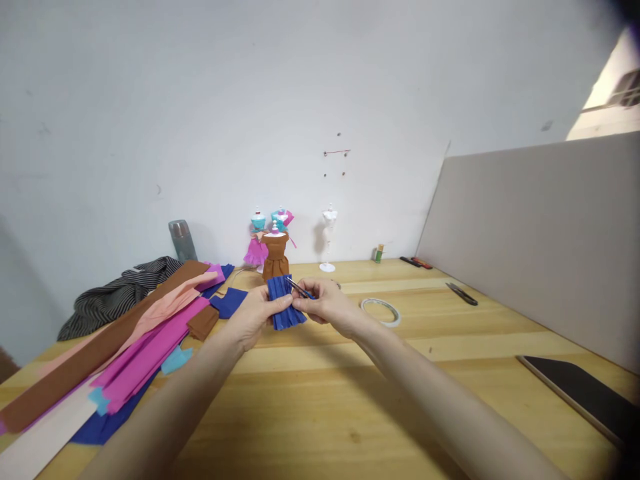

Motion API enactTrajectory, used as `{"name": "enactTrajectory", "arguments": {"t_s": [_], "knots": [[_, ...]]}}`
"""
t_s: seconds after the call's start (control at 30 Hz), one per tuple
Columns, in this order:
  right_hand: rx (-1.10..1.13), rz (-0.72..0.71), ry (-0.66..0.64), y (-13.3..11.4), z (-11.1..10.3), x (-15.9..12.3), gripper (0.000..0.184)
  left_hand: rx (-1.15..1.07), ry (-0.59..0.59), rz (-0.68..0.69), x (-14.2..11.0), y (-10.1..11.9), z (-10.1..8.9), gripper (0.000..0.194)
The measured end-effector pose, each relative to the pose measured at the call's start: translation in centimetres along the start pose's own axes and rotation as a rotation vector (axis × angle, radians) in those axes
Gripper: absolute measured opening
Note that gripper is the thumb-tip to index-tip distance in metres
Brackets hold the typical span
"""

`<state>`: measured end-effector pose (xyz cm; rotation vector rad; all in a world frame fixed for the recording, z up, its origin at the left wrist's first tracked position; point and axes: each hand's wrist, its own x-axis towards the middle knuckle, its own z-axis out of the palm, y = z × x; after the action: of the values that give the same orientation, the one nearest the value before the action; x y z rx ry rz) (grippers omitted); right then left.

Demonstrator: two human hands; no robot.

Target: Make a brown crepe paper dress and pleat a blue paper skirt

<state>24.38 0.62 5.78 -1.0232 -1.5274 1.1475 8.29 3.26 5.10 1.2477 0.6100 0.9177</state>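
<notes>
Between my hands is a small pleated piece of blue crepe paper (285, 315). My left hand (256, 313) pinches it from the left side, thumb across its front. Small scissors (300, 288) with dark handles are in my right hand (323, 301), and their blades lie at the top edge of the blue piece. My right fingers also touch the piece's right side. Just behind stands a miniature dress form (275, 250) in a brown top and skirt, its lower part hidden by the blue piece.
Strips of coloured crepe paper (145, 340), a striped cloth (120, 297) and a flask (183, 240) lie to the left. A bare white dress form (329, 237) stands by the wall. Rightward are a tape roll (399, 315), larger scissors (463, 293), thread (379, 253) and a dark tablet-like slab (580, 393).
</notes>
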Motion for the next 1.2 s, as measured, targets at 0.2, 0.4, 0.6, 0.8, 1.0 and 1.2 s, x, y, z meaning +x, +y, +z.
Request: {"name": "enactTrajectory", "arguments": {"t_s": [0.2, 0.4, 0.6, 0.8, 1.0, 1.2], "knots": [[0.010, -0.043, 0.023, 0.5, 0.0, 0.3, 0.027, -0.079, -0.021, -0.044, -0.2, 0.4, 0.4, 0.037], [0.044, -0.020, -0.004, 0.1, 0.0, 0.0, 0.031, -0.061, -0.018, 0.008, 0.0, 0.2, 0.0, 0.034], [0.008, -0.011, -0.001, 0.5, 0.0, 0.2, 0.023, -0.007, 0.005, 0.021, 0.2, 0.1, -0.3, 0.034], [-0.007, -0.020, 0.020, 0.7, 0.0, 0.4, 0.019, 0.009, 0.002, 0.016, 0.2, -0.1, -0.5, 0.035], [-0.031, -0.014, 0.031, 0.3, -0.1, 0.2, 0.018, 0.033, -0.013, 0.039, 0.1, 0.2, -0.5, 0.032], [-0.013, 0.004, 0.082, -0.9, -0.8, -0.2, 0.021, 0.026, -0.004, 0.009, 0.0, 0.8, -0.7, 0.044]]}}
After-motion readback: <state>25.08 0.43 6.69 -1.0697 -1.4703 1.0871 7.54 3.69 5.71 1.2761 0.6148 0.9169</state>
